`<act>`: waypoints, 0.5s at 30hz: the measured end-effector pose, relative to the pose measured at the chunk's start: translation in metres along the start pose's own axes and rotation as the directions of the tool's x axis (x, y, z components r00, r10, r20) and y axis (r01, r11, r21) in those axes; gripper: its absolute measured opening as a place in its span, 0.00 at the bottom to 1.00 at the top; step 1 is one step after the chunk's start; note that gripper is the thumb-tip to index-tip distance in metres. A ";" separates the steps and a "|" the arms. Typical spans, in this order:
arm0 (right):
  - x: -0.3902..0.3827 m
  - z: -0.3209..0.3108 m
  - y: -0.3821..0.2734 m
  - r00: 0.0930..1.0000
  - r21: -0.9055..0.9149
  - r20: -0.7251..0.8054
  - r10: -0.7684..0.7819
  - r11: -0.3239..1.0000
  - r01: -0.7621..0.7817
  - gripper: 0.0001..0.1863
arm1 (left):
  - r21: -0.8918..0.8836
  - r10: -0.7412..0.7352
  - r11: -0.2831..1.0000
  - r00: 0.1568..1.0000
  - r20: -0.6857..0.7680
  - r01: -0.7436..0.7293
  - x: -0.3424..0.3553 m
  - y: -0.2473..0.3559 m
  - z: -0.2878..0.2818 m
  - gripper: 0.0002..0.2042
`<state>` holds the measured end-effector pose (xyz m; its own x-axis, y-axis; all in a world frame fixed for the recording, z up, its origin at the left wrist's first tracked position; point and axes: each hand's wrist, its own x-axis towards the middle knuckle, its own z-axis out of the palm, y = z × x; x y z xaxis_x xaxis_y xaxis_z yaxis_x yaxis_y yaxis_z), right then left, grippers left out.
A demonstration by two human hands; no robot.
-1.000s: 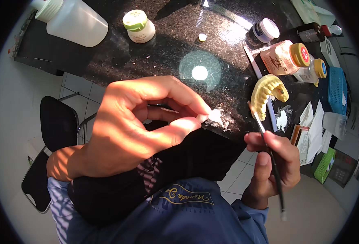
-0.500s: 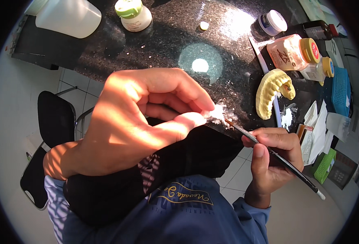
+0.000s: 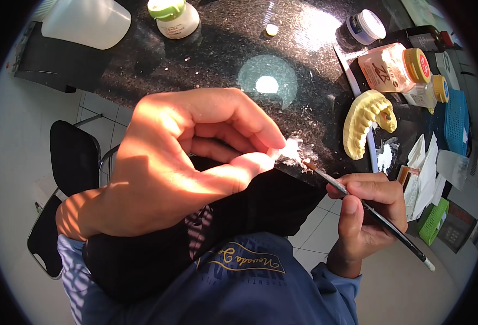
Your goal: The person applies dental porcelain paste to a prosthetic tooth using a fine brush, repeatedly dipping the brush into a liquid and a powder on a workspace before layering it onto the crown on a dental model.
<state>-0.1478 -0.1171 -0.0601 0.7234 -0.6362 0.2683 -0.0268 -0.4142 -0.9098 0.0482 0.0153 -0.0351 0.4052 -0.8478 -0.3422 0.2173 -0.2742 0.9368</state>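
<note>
The left hand point(image 3: 163, 173) grasps a small pale piece point(image 3: 275, 153) between thumb and forefinger, its other fingers curled loosely behind. The fingertips cover most of the piece, so its shape is hard to tell. The right hand point(image 3: 373, 233) grips a thin brush point(image 3: 326, 177) like a pen, its bristles pointing to ten o'clock.

Taking the brush tip as the clock's centre, the pinched piece lies near, at ten o'clock, and white powder point(image 3: 292, 150) is spread just beside the tip on the dark counter point(image 3: 217, 65). Whether the bristles touch it cannot be told.

At two o'clock a yellow tooth model point(image 3: 356, 122) lies across a long flat tool point(image 3: 347, 70). A second powder patch point(image 3: 384, 156) sits at three o'clock. Farther out, a jar of pink powder point(image 3: 382, 67) lies between one and two, a green-lidded jar point(image 3: 178, 24) stands between ten and eleven, and a green basket point(image 3: 433, 221) is at four.
</note>
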 end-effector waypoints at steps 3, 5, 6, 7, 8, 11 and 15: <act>0.001 0.000 -0.001 1.000 -0.029 0.025 -0.002 1.000 0.003 0.09 | 0.010 0.015 1.000 1.000 -0.005 -0.015 -0.001 0.001 0.000 0.07; 0.002 0.002 -0.001 1.000 -0.034 0.027 -0.005 0.999 0.006 0.09 | 0.011 0.027 1.000 1.000 0.001 -0.027 0.000 0.000 0.000 0.07; 0.002 0.003 -0.001 0.999 -0.046 0.030 -0.018 0.999 0.019 0.09 | 0.013 0.039 0.999 0.999 0.003 -0.039 -0.001 0.000 0.000 0.07; 0.003 0.004 -0.001 0.999 -0.058 0.033 -0.031 0.998 0.033 0.09 | 0.013 0.038 0.999 0.999 -0.001 -0.038 -0.002 -0.001 0.000 0.07; 0.003 0.005 -0.001 0.999 -0.055 0.036 -0.033 0.998 0.034 0.09 | 0.007 0.042 0.999 0.999 -0.001 -0.042 -0.002 -0.001 -0.001 0.07; 0.001 0.004 0.000 1.000 -0.044 0.005 -0.005 0.999 0.005 0.09 | -0.003 0.052 0.999 0.998 0.020 -0.052 0.001 -0.004 -0.001 0.07; 0.001 0.003 0.002 0.998 -0.073 0.042 -0.053 0.996 0.056 0.10 | -0.017 0.052 0.999 0.998 0.046 -0.051 0.002 -0.004 -0.003 0.07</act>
<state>-0.1446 -0.1167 -0.0629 0.7523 -0.5850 0.3029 -0.0362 -0.4959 -0.8676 0.0504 0.0161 -0.0398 0.3749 -0.8808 -0.2892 0.2112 -0.2226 0.9517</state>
